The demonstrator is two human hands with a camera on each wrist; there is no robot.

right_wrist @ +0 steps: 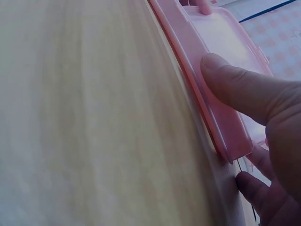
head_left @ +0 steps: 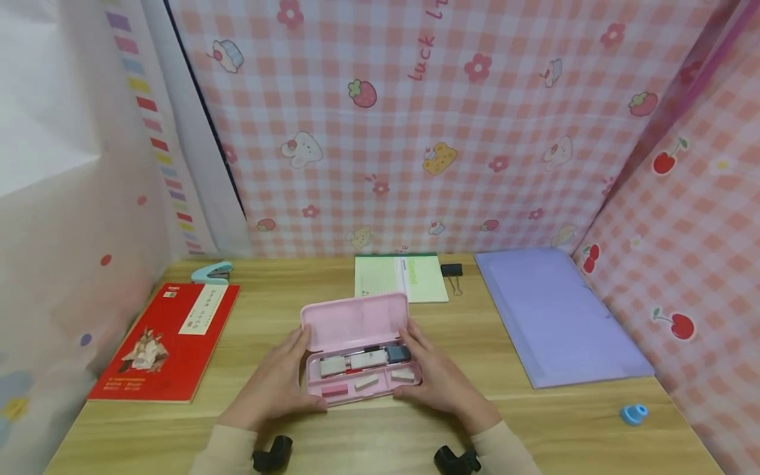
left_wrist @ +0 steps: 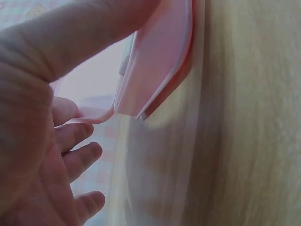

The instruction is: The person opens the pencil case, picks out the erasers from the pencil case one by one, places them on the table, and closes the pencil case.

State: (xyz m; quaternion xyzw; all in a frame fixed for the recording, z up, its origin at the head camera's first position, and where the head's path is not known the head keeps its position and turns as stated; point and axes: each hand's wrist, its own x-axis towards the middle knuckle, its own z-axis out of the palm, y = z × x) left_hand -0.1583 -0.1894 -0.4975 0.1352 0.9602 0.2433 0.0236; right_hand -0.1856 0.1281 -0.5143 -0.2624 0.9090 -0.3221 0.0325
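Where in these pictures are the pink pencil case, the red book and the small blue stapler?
pink pencil case (head_left: 355,323), head view, on the inside of its raised lid.
red book (head_left: 163,346), head view, middle of the cover.
blue stapler (head_left: 212,272), head view, on its body.

Small items in the pink case (head_left: 356,330) are perhaps erasers; too small to tell.

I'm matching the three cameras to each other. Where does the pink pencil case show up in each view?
Head: pink pencil case at lower centre on the table, lid raised, between the left hand and right hand.
Left wrist: upper centre, one corner beside the thumb.
Right wrist: upper right, its edge under the thumb.
Shared landmark: the wooden table.
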